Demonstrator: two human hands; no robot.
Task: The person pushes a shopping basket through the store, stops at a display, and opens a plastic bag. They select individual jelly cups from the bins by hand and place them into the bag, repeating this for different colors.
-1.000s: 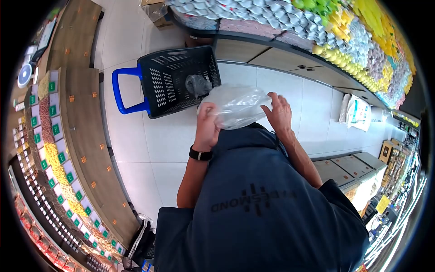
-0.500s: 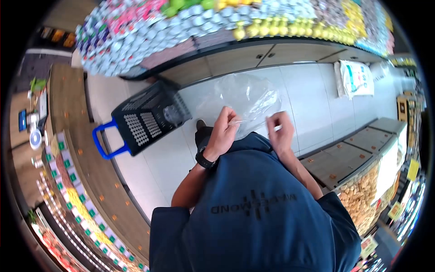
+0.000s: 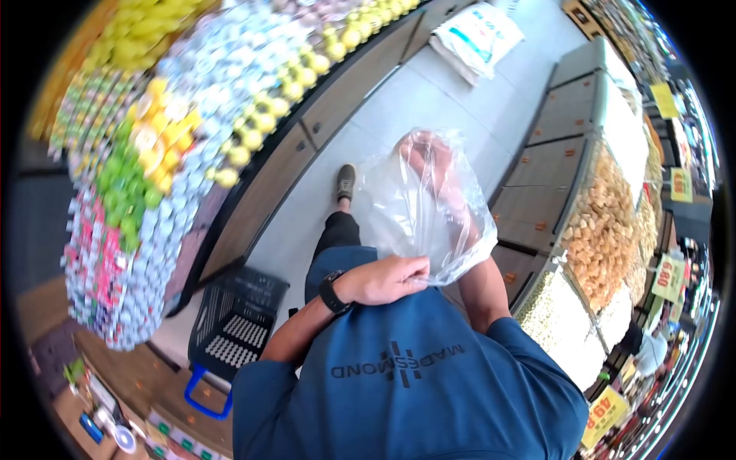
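A clear plastic bag (image 3: 395,207) is spread out in front of my body. My left hand (image 3: 391,277), with a black watch on the wrist, is closed and pinches the bag's rim near my waist. My right hand (image 3: 429,157) is inside the bag and shows through the plastic. Its fingers look loosely curved and apart, with no object seen in them; wrinkles and glare blur their outline. The bag's mouth lies around my right forearm.
A black shopping basket (image 3: 238,318) with a blue handle stands at lower left. Small wrapped goods (image 3: 230,57) fill the display at left. White sacks (image 3: 479,38) lie on the floor ahead. Bins of light-brown dried food (image 3: 602,230) with price signs (image 3: 669,276) line the right side.
My right hand has gone from the bag's edge to inside it, and the bag has opened out. My left hand still grips the edge. The view has turned right, toward the bins.
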